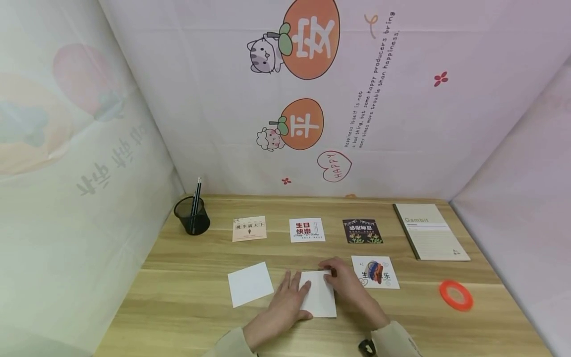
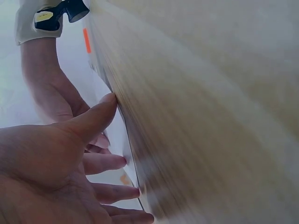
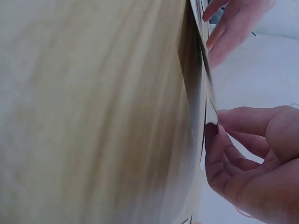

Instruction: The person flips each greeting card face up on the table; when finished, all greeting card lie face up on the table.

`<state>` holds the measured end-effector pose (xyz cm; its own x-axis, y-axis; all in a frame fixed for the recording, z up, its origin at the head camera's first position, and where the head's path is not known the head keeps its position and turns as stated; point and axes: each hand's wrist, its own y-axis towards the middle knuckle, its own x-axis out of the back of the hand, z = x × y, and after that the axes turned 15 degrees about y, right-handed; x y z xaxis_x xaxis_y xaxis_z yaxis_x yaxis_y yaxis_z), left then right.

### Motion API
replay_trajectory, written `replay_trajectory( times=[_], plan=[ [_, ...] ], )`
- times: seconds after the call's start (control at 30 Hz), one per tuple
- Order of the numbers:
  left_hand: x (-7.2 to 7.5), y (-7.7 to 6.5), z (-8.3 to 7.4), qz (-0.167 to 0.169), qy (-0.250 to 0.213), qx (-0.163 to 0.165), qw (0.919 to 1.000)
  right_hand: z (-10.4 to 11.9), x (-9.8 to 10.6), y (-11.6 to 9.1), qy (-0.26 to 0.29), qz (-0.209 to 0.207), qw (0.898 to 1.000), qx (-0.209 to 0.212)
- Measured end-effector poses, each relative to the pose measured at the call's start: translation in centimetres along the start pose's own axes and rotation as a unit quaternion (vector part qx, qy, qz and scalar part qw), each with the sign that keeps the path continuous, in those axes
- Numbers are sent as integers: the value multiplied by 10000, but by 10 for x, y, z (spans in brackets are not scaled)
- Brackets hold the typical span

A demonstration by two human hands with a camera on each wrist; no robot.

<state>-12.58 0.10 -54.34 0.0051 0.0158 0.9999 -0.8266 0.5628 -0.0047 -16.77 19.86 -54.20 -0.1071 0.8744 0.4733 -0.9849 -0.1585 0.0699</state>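
Observation:
A white square card (image 1: 320,300) lies on the wooden table in front of me, its blank face up. My left hand (image 1: 285,301) presses on its left side, fingers spread and fairly straight. At the far right corner my right hand (image 1: 349,283) pinches the card's edge between thumb and fingertips. The right wrist view shows the card's edge (image 3: 211,114) lifted a little there, between the right hand's thumb and fingers (image 3: 216,156). The left wrist view has the left thumb (image 2: 100,116) along the card's near edge.
A blank white card (image 1: 251,285) lies to the left, and a printed card (image 1: 388,267) to the right. Behind stand three printed cards in a row, including a dark one (image 1: 362,231). A pen holder (image 1: 198,225), a notebook (image 1: 434,238) and a red tape roll (image 1: 466,306) lie farther out.

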Motion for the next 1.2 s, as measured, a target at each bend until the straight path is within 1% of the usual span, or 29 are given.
replay_trajectory(
  times=[0.13, 0.27, 0.43, 0.53, 0.7, 0.83, 0.87, 0.97, 1.1, 1.2],
  plan=[
    [-2, -1, 1, 56, 6, -92, 9999, -2, 3, 0, 253, -175, 9995, -115],
    [-1, -2, 1, 41, -63, -153, 9999, -3, 6, 0, 364, -208, 9988, -250],
    [-1, -2, -1, -77, -71, -222, 9997, -2, 11, -2, 478, -10, 9976, -498],
    [1, -2, -2, -183, -70, -284, 9994, -2, 16, -3, 567, 102, 9970, -519],
    [5, -4, -2, -394, -81, -344, 9986, -4, 26, -4, 652, 226, 9968, -410],
    [11, -6, 2, -636, -139, -443, 9969, -5, 31, -6, 449, 222, 9987, -131],
    [12, -6, 3, -727, -115, -470, 9962, -5, 32, -6, 350, 218, 9991, 16],
    [14, -5, 8, -1074, 23, -566, 9926, -4, 33, -7, 91, 115, 9995, 282],
    [17, -3, 16, -1537, 259, -739, 9850, -1, 32, -10, -138, -44, 9991, 391],
    [19, -2, 21, -1743, 386, -851, 9802, 1, 32, -11, -246, -143, 9985, 461]
  ],
)
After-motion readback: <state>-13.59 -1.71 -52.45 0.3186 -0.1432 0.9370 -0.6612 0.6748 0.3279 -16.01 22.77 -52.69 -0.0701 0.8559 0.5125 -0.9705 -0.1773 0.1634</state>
